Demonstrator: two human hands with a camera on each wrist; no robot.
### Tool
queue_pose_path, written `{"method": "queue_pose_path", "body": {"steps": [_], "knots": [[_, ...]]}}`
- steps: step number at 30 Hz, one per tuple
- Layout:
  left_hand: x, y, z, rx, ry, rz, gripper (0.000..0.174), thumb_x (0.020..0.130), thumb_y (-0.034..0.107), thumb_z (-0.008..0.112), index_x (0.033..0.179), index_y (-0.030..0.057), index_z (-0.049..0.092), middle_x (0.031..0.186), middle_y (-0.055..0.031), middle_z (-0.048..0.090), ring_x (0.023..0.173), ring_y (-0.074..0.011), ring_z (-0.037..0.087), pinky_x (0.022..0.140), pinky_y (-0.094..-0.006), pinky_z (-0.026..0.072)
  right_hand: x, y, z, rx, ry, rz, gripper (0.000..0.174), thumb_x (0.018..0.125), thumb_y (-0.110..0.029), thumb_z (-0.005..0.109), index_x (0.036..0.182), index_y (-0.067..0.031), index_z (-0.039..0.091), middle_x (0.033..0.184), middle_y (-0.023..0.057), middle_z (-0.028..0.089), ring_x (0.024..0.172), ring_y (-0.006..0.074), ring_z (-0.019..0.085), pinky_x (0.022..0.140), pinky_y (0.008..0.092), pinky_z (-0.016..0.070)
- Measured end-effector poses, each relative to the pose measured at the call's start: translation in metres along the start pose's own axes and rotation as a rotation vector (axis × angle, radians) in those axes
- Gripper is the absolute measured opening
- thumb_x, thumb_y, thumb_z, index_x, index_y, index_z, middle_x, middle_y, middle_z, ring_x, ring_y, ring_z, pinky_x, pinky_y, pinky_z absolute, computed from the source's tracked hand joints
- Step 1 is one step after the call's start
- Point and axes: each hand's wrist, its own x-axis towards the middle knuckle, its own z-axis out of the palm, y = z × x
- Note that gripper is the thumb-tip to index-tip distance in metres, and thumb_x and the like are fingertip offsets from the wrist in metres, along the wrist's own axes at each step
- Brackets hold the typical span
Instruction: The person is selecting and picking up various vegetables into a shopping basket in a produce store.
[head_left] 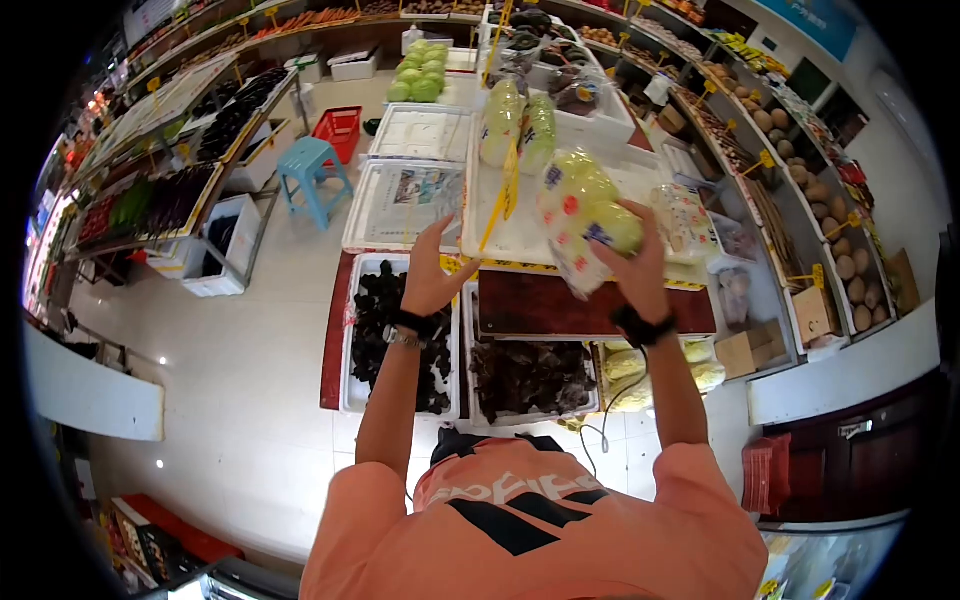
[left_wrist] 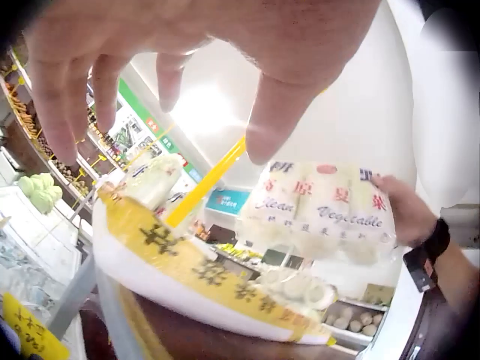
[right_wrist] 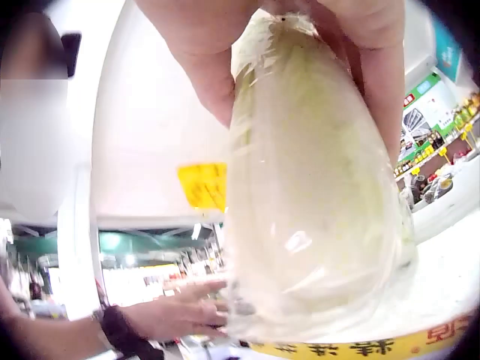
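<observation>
My right hand (head_left: 643, 262) grips a clear printed plastic bag of pale green napa cabbages (head_left: 580, 200), held tilted over the white foam tray (head_left: 645, 160). In the right wrist view, thumb and fingers clasp the top of the bagged cabbage (right_wrist: 315, 180). Red and blue lettering marks the bag (left_wrist: 319, 210) in the left wrist view. My left hand (head_left: 432, 275) hovers by the tray's near left corner, fingers spread and holding nothing. Beside it a yellow price tag (head_left: 508, 185) stands up. Farther back on the tray lie more bagged cabbages (head_left: 500, 125); another printed bag (head_left: 685, 220) sits at right.
Dark leafy produce fills foam boxes nearest me, left (head_left: 375, 300) and middle (head_left: 530, 378). Yellowish bagged vegetables (head_left: 705, 375) lie to their right. A blue stool (head_left: 312, 172) and red basket (head_left: 338, 130) stand on the floor at left. Produce shelves (head_left: 775, 215) line the right.
</observation>
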Motion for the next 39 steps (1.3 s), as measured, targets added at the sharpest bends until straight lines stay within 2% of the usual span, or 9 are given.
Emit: {"method": "queue_pose_path", "body": {"steps": [4, 10, 16, 19, 25, 32, 33, 36, 39], "knots": [[0.010, -0.039, 0.043, 0.006, -0.083, -0.036, 0.072, 0.081, 0.034, 0.081, 0.142, 0.0097, 0.052, 0.139, -0.0225, 0.052, 0.133, -0.0372, 0.047, 0.111, -0.0418, 0.0386, 0.032, 0.046, 0.071, -0.103, 0.093, -0.037, 0.055, 0.078, -0.007, 0.081, 0.127, -0.0070, 0.055, 0.108, 0.0143, 0.070, 0.094, 0.0203, 0.071, 0.083, 0.0329, 0.0564], [0.001, -0.026, 0.047, -0.019, -0.056, -0.117, 0.050, 0.080, 0.034, 0.080, 0.123, 0.0134, 0.066, 0.140, -0.0258, 0.052, 0.126, -0.0414, 0.055, 0.102, -0.0448, 0.0476, 0.044, 0.073, 0.119, -0.193, 0.078, -0.125, 0.055, 0.077, -0.007, 0.081, 0.126, -0.0070, 0.056, 0.114, 0.0166, 0.069, 0.102, 0.0276, 0.070, 0.087, 0.0359, 0.0547], [0.005, -0.007, 0.041, 0.019, -0.055, -0.165, 0.047, 0.077, 0.032, 0.081, 0.118, 0.0138, 0.067, 0.138, -0.0245, 0.054, 0.123, -0.0401, 0.057, 0.098, -0.0444, 0.0500, 0.058, 0.086, 0.136, -0.219, 0.099, -0.138, 0.063, 0.077, -0.011, 0.085, 0.129, -0.0039, 0.050, 0.111, 0.0165, 0.067, 0.099, 0.0239, 0.069, 0.080, 0.0355, 0.0550], [0.005, -0.008, 0.044, 0.030, -0.023, -0.102, 0.048, 0.077, 0.033, 0.082, 0.116, 0.0108, 0.066, 0.130, -0.0213, 0.061, 0.116, -0.0359, 0.062, 0.093, -0.0411, 0.0520, 0.058, 0.078, 0.134, -0.231, -0.016, -0.055, 0.060, 0.079, -0.009, 0.079, 0.131, -0.0108, 0.049, 0.116, 0.0193, 0.063, 0.110, 0.0373, 0.062, 0.091, 0.0419, 0.0511], [0.010, 0.015, 0.040, 0.061, -0.027, -0.222, 0.065, 0.074, 0.038, 0.085, 0.125, 0.0092, 0.056, 0.111, -0.0190, 0.070, 0.103, -0.0364, 0.068, 0.086, -0.0423, 0.0544, 0.064, 0.069, 0.137, -0.196, -0.115, -0.074, 0.055, 0.085, -0.016, 0.074, 0.133, -0.0114, 0.048, 0.125, 0.0236, 0.054, 0.114, 0.0429, 0.057, 0.096, 0.0444, 0.0489], [0.014, 0.014, 0.055, 0.093, 0.060, -0.183, 0.083, 0.072, 0.041, 0.086, 0.137, 0.0057, 0.050, 0.115, -0.0222, 0.069, 0.104, -0.0371, 0.068, 0.087, -0.0427, 0.0544, 0.058, 0.094, 0.121, -0.120, -0.172, -0.228, 0.063, 0.090, -0.026, 0.070, 0.145, -0.0143, 0.042, 0.142, 0.0244, 0.045, 0.133, 0.0469, 0.041, 0.110, 0.0496, 0.0394], [0.017, 0.031, 0.050, 0.058, -0.018, -0.346, 0.088, 0.071, 0.040, 0.087, 0.139, -0.0004, 0.050, 0.124, -0.0237, 0.064, 0.113, -0.0381, 0.063, 0.096, -0.0419, 0.0512, 0.055, 0.090, 0.110, -0.067, -0.260, -0.208, 0.070, 0.089, -0.027, 0.072, 0.149, -0.0135, 0.038, 0.148, 0.0262, 0.038, 0.140, 0.0485, 0.032, 0.115, 0.0507, 0.0342], [0.019, 0.024, 0.067, 0.256, 0.060, -0.328, 0.085, 0.073, 0.046, 0.085, 0.137, -0.0004, 0.052, 0.125, -0.0240, 0.064, 0.113, -0.0380, 0.063, 0.095, -0.0422, 0.0514, 0.032, 0.068, 0.065, -0.095, -0.323, -0.056, 0.074, 0.087, -0.027, 0.074, 0.150, -0.0112, 0.037, 0.151, 0.0277, 0.034, 0.143, 0.0478, 0.028, 0.117, 0.0502, 0.0316], [0.025, 0.024, 0.075, 0.327, 0.108, -0.375, 0.087, 0.074, 0.056, 0.081, 0.134, -0.0018, 0.054, 0.116, -0.0263, 0.068, 0.107, -0.0411, 0.066, 0.091, -0.0447, 0.0527, 0.023, 0.077, -0.004, -0.316, -0.115, -0.213, 0.073, 0.085, -0.024, 0.075, 0.148, -0.0124, 0.041, 0.153, 0.0282, 0.031, 0.144, 0.0457, 0.029, 0.117, 0.0503, 0.0308]]}}
